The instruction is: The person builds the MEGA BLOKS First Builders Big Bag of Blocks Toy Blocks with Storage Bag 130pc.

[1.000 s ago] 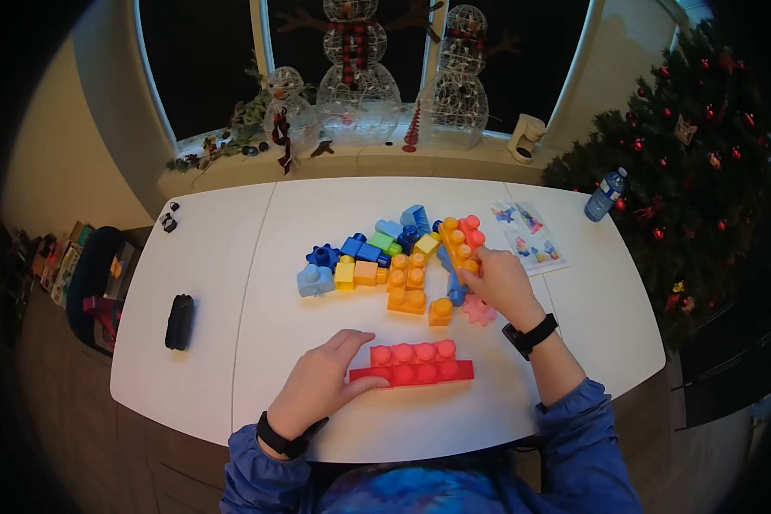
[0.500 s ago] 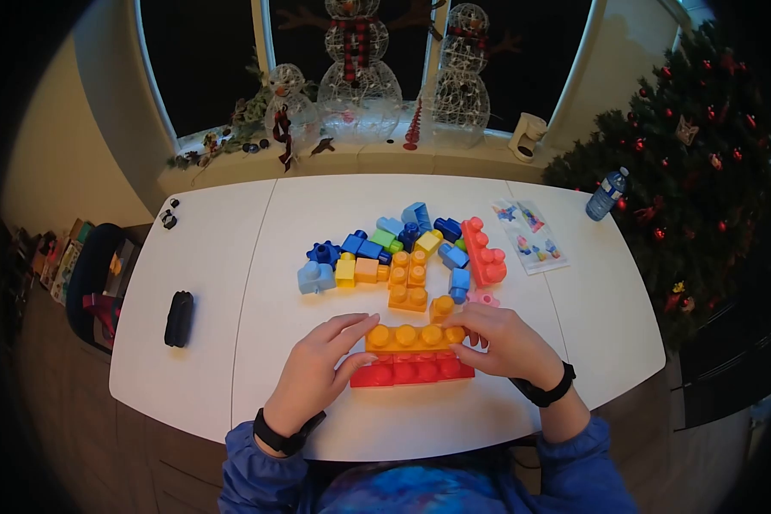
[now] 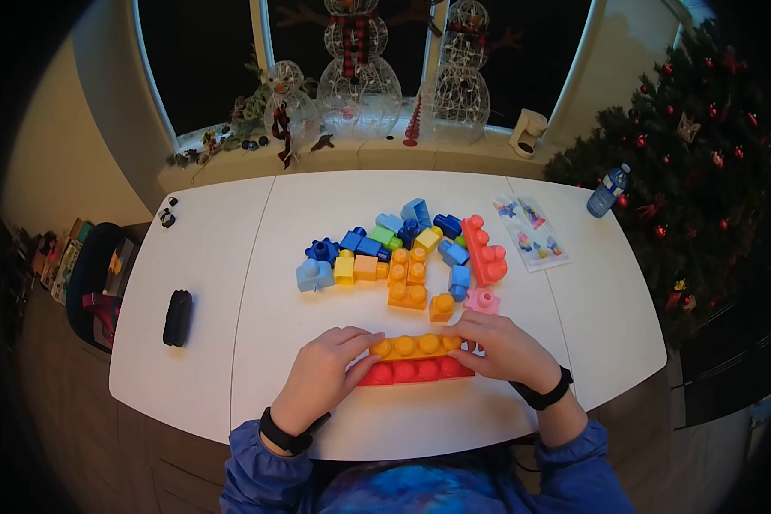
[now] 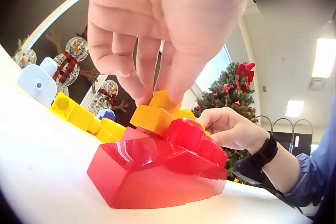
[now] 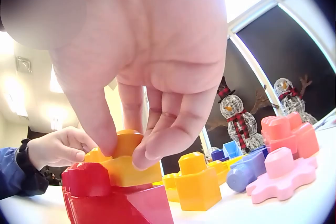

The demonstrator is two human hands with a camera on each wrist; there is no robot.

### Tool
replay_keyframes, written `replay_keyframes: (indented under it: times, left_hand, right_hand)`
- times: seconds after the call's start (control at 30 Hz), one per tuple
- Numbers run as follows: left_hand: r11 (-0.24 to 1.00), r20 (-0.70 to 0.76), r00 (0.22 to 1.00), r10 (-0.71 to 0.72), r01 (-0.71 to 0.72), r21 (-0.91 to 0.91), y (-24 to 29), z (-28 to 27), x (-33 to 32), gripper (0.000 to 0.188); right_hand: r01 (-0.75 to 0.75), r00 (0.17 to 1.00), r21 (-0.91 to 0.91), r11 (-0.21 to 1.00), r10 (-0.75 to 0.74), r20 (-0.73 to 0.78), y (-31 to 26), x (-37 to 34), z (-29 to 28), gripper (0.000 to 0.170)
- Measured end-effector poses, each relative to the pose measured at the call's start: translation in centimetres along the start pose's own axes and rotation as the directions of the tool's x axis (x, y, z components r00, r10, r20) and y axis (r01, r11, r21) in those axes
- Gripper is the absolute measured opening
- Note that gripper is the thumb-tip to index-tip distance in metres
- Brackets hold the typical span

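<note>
A long orange block with a row of studs (image 3: 416,346) lies along the far side of the red blocks (image 3: 415,371), on top of a paler red layer that the wrist views show in part. My left hand (image 3: 324,374) pinches its left end between thumb and fingers. At the right end, my right hand (image 3: 514,353) grips it the same way. In the left wrist view the orange block (image 4: 152,119) sits behind the red block's studs (image 4: 186,134). The right wrist view shows thumb and fingertips around an orange stud (image 5: 127,142).
Beyond the hands lie a small orange block (image 3: 441,307), a pink gear-shaped piece (image 3: 482,301), a coral block (image 3: 485,250) and several blue, yellow and green blocks. A black case (image 3: 178,318) lies at left; a picture sheet (image 3: 532,235) and bottle (image 3: 607,191) are at back right.
My right hand has brought the long orange block from the pile to the red blocks. My left hand, earlier beside the red blocks, now pinches the orange block's left end.
</note>
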State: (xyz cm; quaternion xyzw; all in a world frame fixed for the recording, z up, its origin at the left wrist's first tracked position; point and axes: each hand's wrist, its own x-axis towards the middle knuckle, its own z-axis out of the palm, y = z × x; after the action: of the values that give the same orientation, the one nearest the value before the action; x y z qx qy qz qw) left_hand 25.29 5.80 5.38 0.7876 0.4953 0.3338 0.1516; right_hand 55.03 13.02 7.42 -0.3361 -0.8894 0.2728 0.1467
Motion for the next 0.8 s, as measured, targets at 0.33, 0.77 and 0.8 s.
replay_keyframes:
  times: [0.33, 0.77, 0.8]
  left_hand:
    - [0.999, 0.003, 0.999, -0.034, 0.034, 0.007, 0.2, 0.1, -0.1, 0.026]
    - [0.99, -0.025, 0.994, -0.103, 0.1, -0.097, 1.0, -1.4, -0.5, 0.036]
    - [0.992, -0.032, 0.996, -0.084, 0.081, -0.093, 1.0, -1.4, -0.5, 0.036]
  right_hand:
    - [-0.002, 1.0, 0.008, 1.0, 0.002, -0.006, 0.1, 0.0, 0.3, 0.036]
    - [-0.422, 0.797, -0.142, 0.896, 0.292, -0.529, 4.7, 2.1, -3.0, 0.034]
    - [-0.444, 0.797, -0.172, 0.879, 0.3, -0.524, 5.3, 2.2, -2.8, 0.034]
